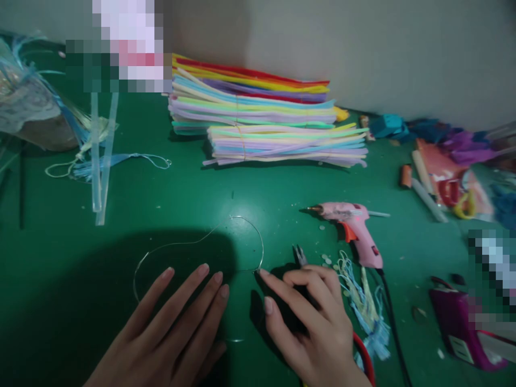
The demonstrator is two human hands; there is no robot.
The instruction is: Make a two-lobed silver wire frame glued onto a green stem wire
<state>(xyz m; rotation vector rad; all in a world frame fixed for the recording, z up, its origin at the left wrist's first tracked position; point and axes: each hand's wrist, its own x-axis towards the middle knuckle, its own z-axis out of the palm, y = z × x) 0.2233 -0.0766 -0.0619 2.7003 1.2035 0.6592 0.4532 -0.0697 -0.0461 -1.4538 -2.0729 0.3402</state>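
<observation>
A thin, shiny wire point(263, 244) lies on the green table in a wavy, rounded outline. My left hand point(173, 322) rests flat with its fingers stretched out, covering the wire's lower left part. At the wire's right side, the index fingertip of my right hand point(310, 317) touches it near a small bend. The thumb is held apart from that finger, and the other fingers curl loosely. Beneath and behind my right hand are pliers point(299, 256); their jaws and a red handle show, while the middle is hidden.
A pink glue gun point(368, 242) lies right of the pliers, its cord running toward me. Blue and cream tassels point(368, 317) are beside it. Bundled pipe cleaners point(282, 145) lie at the back. Glue sticks point(95, 161) are at left, scissors point(463, 204) and a purple case point(455, 322) at right.
</observation>
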